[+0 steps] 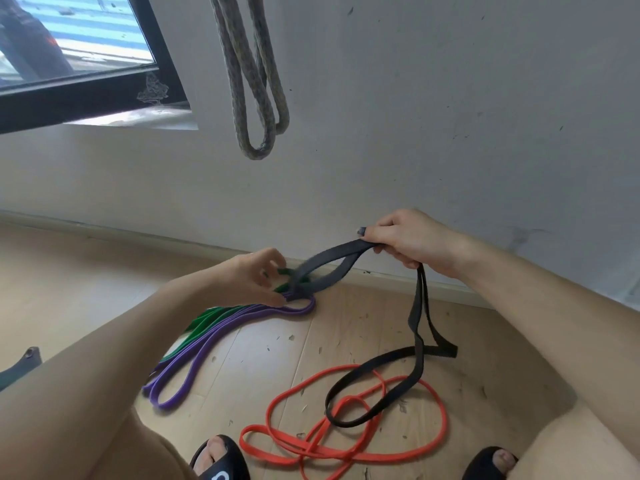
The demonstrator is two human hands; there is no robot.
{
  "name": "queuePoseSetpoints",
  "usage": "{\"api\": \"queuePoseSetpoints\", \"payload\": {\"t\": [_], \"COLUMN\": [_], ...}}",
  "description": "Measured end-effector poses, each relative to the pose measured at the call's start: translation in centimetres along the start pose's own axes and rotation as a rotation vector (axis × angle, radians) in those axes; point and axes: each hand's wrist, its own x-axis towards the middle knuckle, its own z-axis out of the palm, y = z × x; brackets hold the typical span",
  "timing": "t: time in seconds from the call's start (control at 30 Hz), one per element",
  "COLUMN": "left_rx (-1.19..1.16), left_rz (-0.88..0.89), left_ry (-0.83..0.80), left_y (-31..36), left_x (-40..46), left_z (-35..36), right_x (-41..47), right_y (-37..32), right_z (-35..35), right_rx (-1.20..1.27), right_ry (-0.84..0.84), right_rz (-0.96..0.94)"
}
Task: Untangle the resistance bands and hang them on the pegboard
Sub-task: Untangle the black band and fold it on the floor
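Observation:
My right hand [412,242] grips a black band [417,337] near the wall; one loop runs left to a knot, the rest hangs down onto the floor. My left hand [258,277] pinches that knot, where the black band crosses a green band [202,323] and a purple band [194,358]. Both coloured bands trail back along the floor towards my left knee. An orange-red band [346,441] lies in loose coils between my feet, with the black band's lower loop lying across it. The pegboard is not in view.
A grey woven rope loop [258,98] hangs on the white wall [450,116] above my hands. A dark-framed window [86,84] is at the upper left. The wooden floor [69,271] has scattered specks. My black sandals [221,462] are at the bottom edge.

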Motion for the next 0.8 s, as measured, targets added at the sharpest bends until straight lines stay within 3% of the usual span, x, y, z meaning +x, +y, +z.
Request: {"api": "queuePoseSetpoints", "payload": {"t": [0.1,0.27,0.37,0.6,0.8], "left_rx": [-0.131,-0.317,-0.285,-0.147,-0.559], "left_rz": [0.148,0.438,0.398,0.344,0.347], "left_ry": [-0.016,0.123,0.170,0.217,0.432], "left_y": [2.5,6.9,7.3,6.8,5.0], "left_x": [0.0,-0.2,-0.3,-0.7,-0.4], "left_z": [0.9,1.9,1.3,-0.2,-2.1], "right_x": [-0.3,-0.4,-0.5,-0.8,-0.3], "right_y": [-1.1,-2.5,-2.6,-0.8,2.9], "right_z": [1.6,3.2,2.9,1.1,2.0], "right_rx": [-0.040,-0.010,0.068,-0.218,-0.355], "right_ry": [-0.069,-0.139,-0.193,-0.334,-0.195], "right_rz": [-0.047,-0.110,-0.104,-0.111,-0.060]}}
